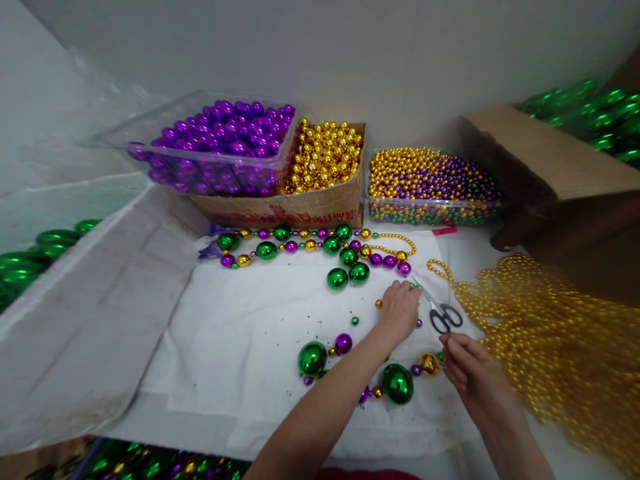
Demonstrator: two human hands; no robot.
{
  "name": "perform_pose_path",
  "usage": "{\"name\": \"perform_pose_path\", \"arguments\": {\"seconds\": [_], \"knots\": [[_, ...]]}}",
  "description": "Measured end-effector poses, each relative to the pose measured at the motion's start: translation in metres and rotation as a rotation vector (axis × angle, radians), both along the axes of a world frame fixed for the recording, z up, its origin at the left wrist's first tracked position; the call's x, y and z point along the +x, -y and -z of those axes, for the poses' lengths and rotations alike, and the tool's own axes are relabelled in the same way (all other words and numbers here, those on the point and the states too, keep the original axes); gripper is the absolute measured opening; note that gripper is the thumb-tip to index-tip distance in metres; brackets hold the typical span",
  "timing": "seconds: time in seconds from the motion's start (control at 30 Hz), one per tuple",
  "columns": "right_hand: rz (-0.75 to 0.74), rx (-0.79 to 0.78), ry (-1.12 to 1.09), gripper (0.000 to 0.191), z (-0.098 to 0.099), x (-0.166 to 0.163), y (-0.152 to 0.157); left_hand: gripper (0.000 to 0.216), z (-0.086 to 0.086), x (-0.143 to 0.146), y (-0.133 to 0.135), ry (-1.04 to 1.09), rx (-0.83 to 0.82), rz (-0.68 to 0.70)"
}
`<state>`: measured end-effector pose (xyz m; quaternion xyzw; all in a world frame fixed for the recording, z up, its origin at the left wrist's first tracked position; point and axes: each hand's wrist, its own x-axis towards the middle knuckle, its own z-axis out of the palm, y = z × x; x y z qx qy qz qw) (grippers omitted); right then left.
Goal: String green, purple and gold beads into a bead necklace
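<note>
My left hand (401, 309) reaches forward over the white cloth, fingers curled down, with small green beads (415, 286) at its fingertips. Right beside it lies a pair of black-handled scissors (447, 318). My right hand (466, 365) pinches the end of a bead string, next to a green bead (440, 357) and a gold bead (429, 363). The string curves left through a large green ball (398, 384), partly behind my left forearm, towards another large green ball (312, 359) and a purple ball (343, 343). Loose small beads, one green (355, 321), lie near my left hand.
A finished-looking bead strand (291, 246) and loose green balls (337, 278) lie farther back. Behind stand a tub of purple balls (285, 160), a carton of gold balls (357, 193) and a mixed-bead tub (425, 202). Gold bead chains (545, 333) pile up at right, below a cardboard box (555, 153).
</note>
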<state>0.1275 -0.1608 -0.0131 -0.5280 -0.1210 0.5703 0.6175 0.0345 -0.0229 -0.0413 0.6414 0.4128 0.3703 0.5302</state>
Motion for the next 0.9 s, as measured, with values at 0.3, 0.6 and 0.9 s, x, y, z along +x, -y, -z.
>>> {"name": "perform_pose_path", "arguments": {"seconds": [0.3,0.6,0.9], "knots": [[-0.074,-0.089,0.343,0.032,-0.011,0.000,0.014,0.018,-0.023,-0.052,-0.020,0.440,-0.610,0.025],[-0.201,-0.060,0.683,0.031,-0.027,-0.014,0.020,0.016,-0.025,-0.084,-0.017,0.806,-0.844,-0.085],[-0.244,-0.083,0.730,0.029,-0.028,-0.011,0.024,0.020,-0.030,-0.089,-0.011,0.786,-0.784,-0.098]]}}
